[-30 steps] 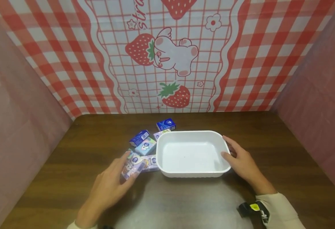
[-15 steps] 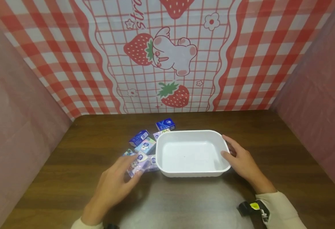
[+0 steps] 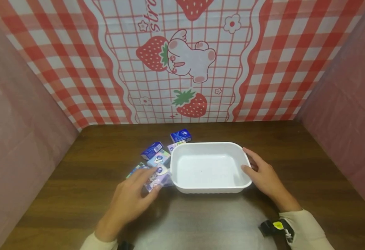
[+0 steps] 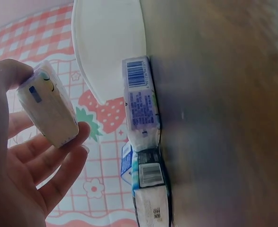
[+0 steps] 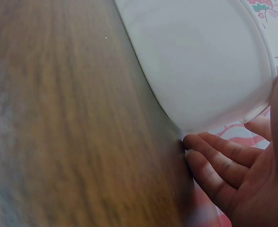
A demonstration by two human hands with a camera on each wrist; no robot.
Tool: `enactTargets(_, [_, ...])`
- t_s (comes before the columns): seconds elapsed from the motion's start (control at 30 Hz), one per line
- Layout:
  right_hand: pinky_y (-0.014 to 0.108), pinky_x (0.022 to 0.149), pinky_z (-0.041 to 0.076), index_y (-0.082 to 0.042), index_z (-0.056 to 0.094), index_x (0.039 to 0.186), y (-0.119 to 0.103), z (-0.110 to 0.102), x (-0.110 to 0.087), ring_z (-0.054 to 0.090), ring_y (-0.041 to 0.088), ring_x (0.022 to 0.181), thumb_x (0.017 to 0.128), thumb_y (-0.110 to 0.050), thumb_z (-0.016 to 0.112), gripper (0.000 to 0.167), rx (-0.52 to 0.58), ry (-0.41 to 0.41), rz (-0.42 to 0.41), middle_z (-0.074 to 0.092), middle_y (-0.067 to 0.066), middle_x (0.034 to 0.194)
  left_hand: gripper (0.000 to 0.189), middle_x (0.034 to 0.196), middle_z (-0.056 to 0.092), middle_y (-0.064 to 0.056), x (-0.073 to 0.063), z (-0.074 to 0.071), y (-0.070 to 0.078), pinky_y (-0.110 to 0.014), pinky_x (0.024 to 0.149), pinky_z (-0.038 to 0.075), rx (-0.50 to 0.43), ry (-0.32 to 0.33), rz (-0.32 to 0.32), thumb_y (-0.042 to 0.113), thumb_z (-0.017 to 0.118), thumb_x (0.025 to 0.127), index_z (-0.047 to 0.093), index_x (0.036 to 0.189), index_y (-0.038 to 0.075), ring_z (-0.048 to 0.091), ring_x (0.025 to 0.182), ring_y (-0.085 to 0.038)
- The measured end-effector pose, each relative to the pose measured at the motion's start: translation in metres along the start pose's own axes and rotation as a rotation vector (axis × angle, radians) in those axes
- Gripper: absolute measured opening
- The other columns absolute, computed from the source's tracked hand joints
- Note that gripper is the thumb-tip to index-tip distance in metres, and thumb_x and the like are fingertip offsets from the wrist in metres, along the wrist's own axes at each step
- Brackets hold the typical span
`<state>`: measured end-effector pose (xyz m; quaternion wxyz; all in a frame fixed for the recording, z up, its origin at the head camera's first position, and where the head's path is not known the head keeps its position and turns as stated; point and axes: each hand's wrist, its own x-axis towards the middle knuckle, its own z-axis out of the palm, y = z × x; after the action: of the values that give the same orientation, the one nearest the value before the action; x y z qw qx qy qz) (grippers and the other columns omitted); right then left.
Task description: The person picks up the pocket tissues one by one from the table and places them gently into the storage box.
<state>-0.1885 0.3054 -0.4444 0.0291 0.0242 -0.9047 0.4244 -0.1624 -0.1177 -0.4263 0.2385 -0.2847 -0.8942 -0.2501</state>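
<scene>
My left hand (image 3: 129, 198) pinches a small purple-and-white tissue pack (image 4: 49, 106) between thumb and fingers. In the left wrist view this pack is raised off the table, its pale side toward the camera. Beyond it stands a white plastic tub (image 3: 210, 191), with nothing inside. My right hand (image 3: 263, 178) holds the tub's right end, thumb over the rim and fingers along the outside wall. Under and behind the held pack, another purple tissue pack (image 4: 141, 109) lies against the tub's left side, partly hidden in the head view.
Left of the tub lie a light-blue tissue pack (image 3: 158, 158), a green-blue pack (image 3: 135, 170) and a dark blue pack (image 3: 152, 150). Another blue pack (image 3: 180, 135) sits behind the tub's corner. A checkered strawberry cloth (image 3: 182, 62) hangs at the back of the wooden table (image 3: 310, 163).
My left hand has carried the purple tissue pack to the right, toward the tub, uncovering the green-blue pack at the left. The right hand and tub have stayed in place.
</scene>
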Motion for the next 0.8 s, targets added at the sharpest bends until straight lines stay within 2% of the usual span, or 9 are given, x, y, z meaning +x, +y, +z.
enactTargets(0.5, [0.056,0.088,0.053,-0.018,0.032,0.158,0.0,-0.001,0.0,0.054,0.048,0.124,0.1,-0.031,0.059,0.064,-0.006,-0.008,0.023,0.045,0.027,0.147,0.052,0.122,0.067,-0.004,0.018,0.01,0.011,-0.041,0.083,0.057,-0.04,0.024,0.072,0.034,0.074,0.087,0.064,0.134,0.015,0.066,0.103,-0.022])
enactTargets(0.8, [0.056,0.087,0.054,-0.017,0.033,0.157,0.0,0.0,0.0,0.055,0.048,0.122,0.101,-0.03,0.058,0.063,-0.005,0.001,0.007,0.047,0.028,0.145,0.054,0.123,0.067,-0.005,0.027,0.017,0.021,-0.041,0.085,0.055,-0.043,-0.017,0.051,0.039,0.071,0.089,0.063,0.136,0.017,0.066,0.105,-0.022])
